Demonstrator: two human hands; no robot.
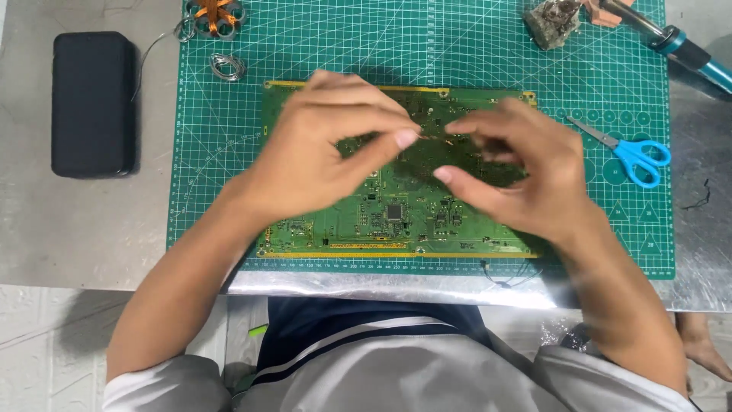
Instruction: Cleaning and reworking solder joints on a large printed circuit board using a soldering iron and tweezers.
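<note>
i have my left hand (324, 149) raised over the middle of the green circuit board (396, 210), fingers curled in and thumb meeting forefinger in a pinch; between those tips and the tips of my right hand (518, 172) runs a thin strand of wire (433, 137), fine and brownish, though it is too slight for me to say how firmly either side grips it. the right hand is likewise mostly closed, pinching at the other end, with its lower fingers loosely bent. i judge the step in hand to be straightening or readying that strand above the board, and the next move calls for a steady lowering toward one small spot among the components without letting the strand slip. the board lies flat on the green cutting mat (229, 198), which lies on a grey metal table (76, 229). counting outward: one board, one mat, one pair of blue-handled scissors (629, 152) to the right, one soldering iron (679, 42) at the top right corner, one grubby cleaning sponge block (553, 23) beside it, one small coil of solder wire (227, 67), one orange-and-metal holder (213, 15) at the top edge, and one black case (93, 103) well off to the left.
</note>
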